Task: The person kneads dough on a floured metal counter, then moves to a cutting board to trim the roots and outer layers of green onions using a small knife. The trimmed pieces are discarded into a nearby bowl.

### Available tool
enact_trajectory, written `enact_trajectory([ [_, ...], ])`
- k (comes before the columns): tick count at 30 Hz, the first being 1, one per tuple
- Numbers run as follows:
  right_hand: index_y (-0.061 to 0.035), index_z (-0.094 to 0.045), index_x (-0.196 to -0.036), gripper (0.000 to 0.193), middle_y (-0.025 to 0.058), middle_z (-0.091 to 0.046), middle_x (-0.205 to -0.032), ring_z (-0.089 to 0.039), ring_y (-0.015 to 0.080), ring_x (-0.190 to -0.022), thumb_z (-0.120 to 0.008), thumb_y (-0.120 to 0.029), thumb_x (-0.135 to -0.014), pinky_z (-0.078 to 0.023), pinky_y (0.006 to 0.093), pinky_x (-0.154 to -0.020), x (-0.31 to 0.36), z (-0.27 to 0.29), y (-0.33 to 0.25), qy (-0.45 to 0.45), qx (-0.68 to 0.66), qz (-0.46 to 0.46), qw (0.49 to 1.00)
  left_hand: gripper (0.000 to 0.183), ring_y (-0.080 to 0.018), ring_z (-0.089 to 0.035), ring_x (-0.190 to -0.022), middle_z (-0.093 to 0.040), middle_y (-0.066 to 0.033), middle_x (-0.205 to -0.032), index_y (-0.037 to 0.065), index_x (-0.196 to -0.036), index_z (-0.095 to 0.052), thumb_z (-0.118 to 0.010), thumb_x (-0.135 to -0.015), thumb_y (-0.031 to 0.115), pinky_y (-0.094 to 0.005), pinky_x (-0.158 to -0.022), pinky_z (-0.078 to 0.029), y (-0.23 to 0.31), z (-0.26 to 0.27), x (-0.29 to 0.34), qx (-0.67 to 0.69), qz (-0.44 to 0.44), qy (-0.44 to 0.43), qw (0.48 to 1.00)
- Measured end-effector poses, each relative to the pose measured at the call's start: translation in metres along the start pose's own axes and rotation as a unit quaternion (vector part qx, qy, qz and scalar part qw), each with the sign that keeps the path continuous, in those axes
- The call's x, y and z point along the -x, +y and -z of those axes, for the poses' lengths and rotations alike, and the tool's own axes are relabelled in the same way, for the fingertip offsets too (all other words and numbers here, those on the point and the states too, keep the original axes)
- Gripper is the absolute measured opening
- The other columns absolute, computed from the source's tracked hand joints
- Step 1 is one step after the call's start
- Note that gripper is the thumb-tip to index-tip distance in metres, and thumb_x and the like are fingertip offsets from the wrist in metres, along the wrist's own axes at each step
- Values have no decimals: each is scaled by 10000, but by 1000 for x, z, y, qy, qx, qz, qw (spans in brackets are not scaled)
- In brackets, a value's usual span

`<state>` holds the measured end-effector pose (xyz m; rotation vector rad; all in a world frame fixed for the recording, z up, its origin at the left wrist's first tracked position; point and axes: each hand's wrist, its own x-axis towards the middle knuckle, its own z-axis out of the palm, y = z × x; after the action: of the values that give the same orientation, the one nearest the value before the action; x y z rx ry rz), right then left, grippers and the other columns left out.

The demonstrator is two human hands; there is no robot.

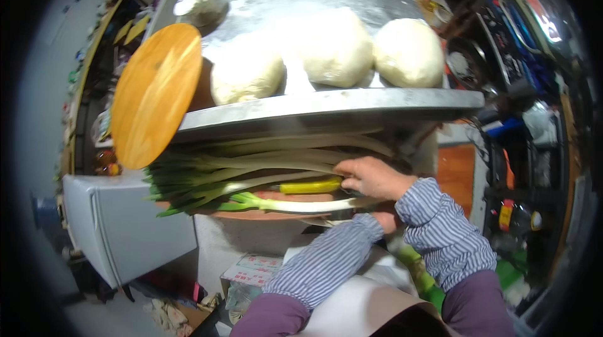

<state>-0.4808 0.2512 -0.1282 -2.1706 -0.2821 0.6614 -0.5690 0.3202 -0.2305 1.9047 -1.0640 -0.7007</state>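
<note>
Leeks [270, 161] with dark green tops at the left and pale stalks lie across a reddish-brown board [276, 214]. A single trimmed leek [295, 205] lies along its near side. Between it and the others is a tool with a yellow handle [311, 186]; I cannot make out its working end. My right hand [377, 177] is over the right end of the stalks, its bent fingers and thumb apart at the end of the yellow handle. Nearer to me, my left hand [385, 221] is beside the trimmed leek's right end, its fingers hidden.
A metal-edged table [333, 106] overhangs the leeks, bearing several dough mounds [408, 52] and a small whitish bundle [201, 4]. An oval wooden board [156, 95] leans at its left corner. A white refrigerator [141, 230] stands left, crowded shelves [543, 148] right.
</note>
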Motion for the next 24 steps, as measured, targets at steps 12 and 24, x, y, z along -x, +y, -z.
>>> enact_trajectory([
  [12,-1,-626,-1011,288,21,-617,-851,-550,93,-724,-632,-269,-906,-456,245,-628,149,-39,115,211,-426,-288,831,325,-397,-604,-931,-636,-228,-991,36,-1102,-584,-526,-962,323,-442,-805,-474,16,9,-13,101,93,-111,984],
  [24,37,-622,-934,121,86,-635,-796,-596,133,-657,-620,11,-816,-474,271,-532,127,-78,185,350,-534,-305,706,678,-410,-623,-980,-620,-256,-1063,30,-1274,-418,-746,-801,387,-436,-823,-502,21,-14,-16,16,213,-172,962],
])
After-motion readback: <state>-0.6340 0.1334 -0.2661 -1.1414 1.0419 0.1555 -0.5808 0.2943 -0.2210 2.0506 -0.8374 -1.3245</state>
